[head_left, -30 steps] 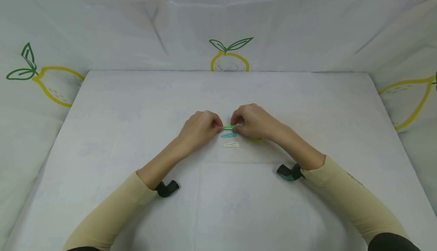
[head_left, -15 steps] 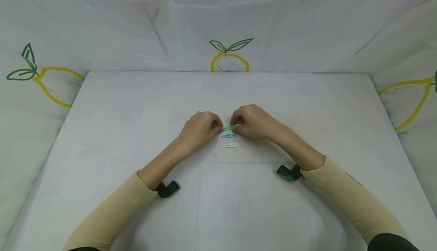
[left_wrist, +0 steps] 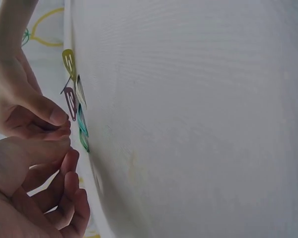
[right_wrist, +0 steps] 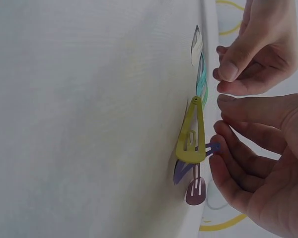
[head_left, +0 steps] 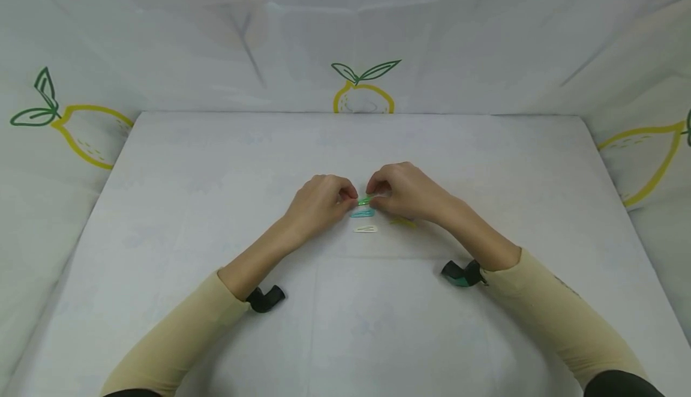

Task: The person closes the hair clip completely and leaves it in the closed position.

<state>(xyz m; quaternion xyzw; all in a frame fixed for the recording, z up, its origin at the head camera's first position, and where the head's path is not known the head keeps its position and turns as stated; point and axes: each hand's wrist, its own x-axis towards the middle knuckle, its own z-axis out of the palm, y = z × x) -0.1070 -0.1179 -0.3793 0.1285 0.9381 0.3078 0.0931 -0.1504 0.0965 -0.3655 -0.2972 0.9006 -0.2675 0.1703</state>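
A green snap hair clip [head_left: 364, 201] lies between both hands' fingertips on the white table. My left hand [head_left: 320, 205] pinches at its left end, thumb and forefinger together. At the right end, my right hand [head_left: 407, 192] has thumb and forefinger curled round it, partly covering it. Just nearer lies a turquoise hair clip [head_left: 363, 213], then a white one [head_left: 365, 229]. A yellow hair clip [head_left: 403, 222] lies partly under the right hand. In the right wrist view, a purple hair clip [right_wrist: 183, 171] and a mauve one [right_wrist: 195, 192] also appear; the head view hides them.
The white tabletop [head_left: 345, 325] stretches on all sides of the clips. White cloth walls with lemon drawings [head_left: 364, 97] stand behind and at both sides. Black wrist devices [head_left: 266, 298] sit at both sleeve cuffs.
Both hands have shifted slightly to the right. The green hair clip tilted a little and has moved right with them. The turquoise, white and yellow clips stay about where they were.
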